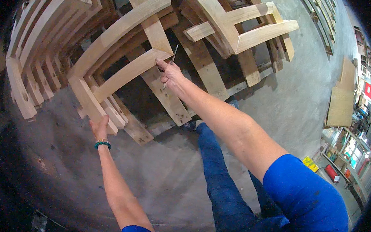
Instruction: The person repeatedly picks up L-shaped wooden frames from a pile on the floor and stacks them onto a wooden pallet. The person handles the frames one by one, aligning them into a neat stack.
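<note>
A pale wooden frame, with a curved top rail, a straight lower rail and a leg at its left end, lies on top of stacked similar pieces. My left hand, with a beaded bracelet on the wrist, is closed around the lower end of that leg. My right hand is at the right end of the lower rail, its fingertips touching the wood. A thin pencil-like tool sticks up out of the right hand; its exact kind is too small to tell.
Curved wooden frames are stacked at the left, and another stack stands at the right. A slatted wooden pallet lies beneath. Cardboard sheets, a red cylinder and cluttered shelving are at the far right.
</note>
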`<state>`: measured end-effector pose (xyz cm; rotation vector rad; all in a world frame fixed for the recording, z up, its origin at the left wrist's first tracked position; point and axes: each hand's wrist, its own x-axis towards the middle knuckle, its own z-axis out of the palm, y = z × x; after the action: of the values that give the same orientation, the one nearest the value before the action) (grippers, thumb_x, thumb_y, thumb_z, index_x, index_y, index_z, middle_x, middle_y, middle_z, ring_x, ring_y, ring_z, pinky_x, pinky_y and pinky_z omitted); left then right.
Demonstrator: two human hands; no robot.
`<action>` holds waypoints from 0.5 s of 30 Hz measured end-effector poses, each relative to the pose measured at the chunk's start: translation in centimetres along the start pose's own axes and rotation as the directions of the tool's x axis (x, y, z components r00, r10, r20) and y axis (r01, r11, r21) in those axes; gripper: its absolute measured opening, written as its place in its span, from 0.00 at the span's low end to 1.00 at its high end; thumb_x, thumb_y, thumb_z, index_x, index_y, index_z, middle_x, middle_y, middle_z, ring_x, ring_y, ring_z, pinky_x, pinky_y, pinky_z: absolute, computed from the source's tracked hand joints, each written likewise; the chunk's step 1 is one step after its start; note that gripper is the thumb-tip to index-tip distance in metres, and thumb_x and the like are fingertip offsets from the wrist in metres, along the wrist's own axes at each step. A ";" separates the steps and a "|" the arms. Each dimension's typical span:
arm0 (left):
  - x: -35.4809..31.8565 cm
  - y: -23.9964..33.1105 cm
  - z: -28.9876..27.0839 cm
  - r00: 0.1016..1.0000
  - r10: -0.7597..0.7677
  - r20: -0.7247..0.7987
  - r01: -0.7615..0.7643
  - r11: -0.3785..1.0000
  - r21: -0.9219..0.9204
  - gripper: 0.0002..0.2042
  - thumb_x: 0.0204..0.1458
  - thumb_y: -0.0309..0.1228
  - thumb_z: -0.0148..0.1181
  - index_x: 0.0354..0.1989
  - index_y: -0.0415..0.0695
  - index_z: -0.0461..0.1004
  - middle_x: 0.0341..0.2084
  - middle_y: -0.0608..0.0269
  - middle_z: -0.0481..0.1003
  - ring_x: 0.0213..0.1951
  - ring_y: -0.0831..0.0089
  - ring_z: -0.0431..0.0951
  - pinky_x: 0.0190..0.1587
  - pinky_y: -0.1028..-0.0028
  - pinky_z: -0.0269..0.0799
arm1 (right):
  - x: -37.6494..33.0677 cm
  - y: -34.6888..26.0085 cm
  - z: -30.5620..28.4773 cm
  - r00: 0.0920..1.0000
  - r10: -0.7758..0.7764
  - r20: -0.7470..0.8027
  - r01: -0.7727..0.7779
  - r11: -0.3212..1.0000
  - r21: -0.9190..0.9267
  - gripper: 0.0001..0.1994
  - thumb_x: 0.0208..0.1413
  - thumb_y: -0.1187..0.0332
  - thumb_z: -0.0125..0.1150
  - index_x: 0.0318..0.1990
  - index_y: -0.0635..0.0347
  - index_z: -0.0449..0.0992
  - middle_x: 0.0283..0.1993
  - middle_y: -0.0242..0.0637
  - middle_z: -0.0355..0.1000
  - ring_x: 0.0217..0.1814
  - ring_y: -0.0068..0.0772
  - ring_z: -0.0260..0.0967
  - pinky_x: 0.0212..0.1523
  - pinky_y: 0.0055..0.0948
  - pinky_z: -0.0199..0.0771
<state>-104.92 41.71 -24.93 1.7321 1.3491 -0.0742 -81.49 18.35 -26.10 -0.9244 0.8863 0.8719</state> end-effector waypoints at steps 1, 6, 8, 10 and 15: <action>0.1 0.1 -0.4 0.999 0.032 -0.023 -0.032 0.999 0.014 0.30 0.37 0.34 0.68 0.48 0.34 0.62 0.39 0.56 0.71 0.39 0.68 0.72 0.43 0.70 0.69 | -0.1 0.0 0.1 1.000 0.016 0.018 -0.016 1.000 0.004 0.12 0.50 0.64 0.64 0.36 0.52 0.66 0.30 0.27 0.67 0.13 0.14 0.44 0.11 0.17 0.41; -0.3 0.8 2.2 1.000 -0.018 -0.023 0.024 0.950 0.311 0.32 0.36 0.36 0.69 0.47 0.33 0.62 0.38 0.55 0.72 0.38 0.65 0.73 0.42 0.68 0.70 | -0.2 -0.7 -3.0 0.997 0.065 -0.035 -0.068 0.991 -0.116 0.15 0.47 0.63 0.66 0.39 0.54 0.68 0.32 0.28 0.68 0.14 0.17 0.48 0.10 0.18 0.45; 0.7 0.6 0.0 0.999 0.044 -0.030 -0.032 0.946 0.324 0.34 0.34 0.39 0.70 0.48 0.33 0.61 0.38 0.54 0.73 0.38 0.63 0.74 0.42 0.67 0.70 | -1.5 -0.2 -4.4 0.994 0.089 0.069 -0.079 0.987 -0.143 0.18 0.46 0.62 0.66 0.43 0.55 0.69 0.36 0.30 0.70 0.14 0.17 0.49 0.11 0.19 0.46; 1.1 1.0 -1.8 0.992 -0.050 0.120 0.016 0.961 0.275 0.41 0.33 0.43 0.71 0.53 0.31 0.57 0.44 0.49 0.70 0.44 0.60 0.72 0.48 0.67 0.67 | -3.3 -0.3 -8.2 0.976 0.105 0.190 -0.068 0.980 -0.187 0.20 0.48 0.59 0.64 0.47 0.56 0.69 0.40 0.32 0.72 0.14 0.14 0.48 0.12 0.19 0.45; -5.3 2.8 -2.1 0.985 0.088 -0.151 -0.062 0.984 0.169 0.53 0.35 0.41 0.72 0.64 0.33 0.40 0.59 0.44 0.54 0.60 0.61 0.56 0.59 0.68 0.55 | -9.3 -6.2 -23.0 0.994 0.038 0.098 0.029 0.803 -0.596 0.19 0.53 0.62 0.57 0.48 0.66 0.69 0.38 0.34 0.72 0.33 0.21 0.65 0.31 0.23 0.65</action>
<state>-105.80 39.24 -19.16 1.9601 1.4233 -0.0048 -84.97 -6.88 -23.63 -1.4068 0.5148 1.2282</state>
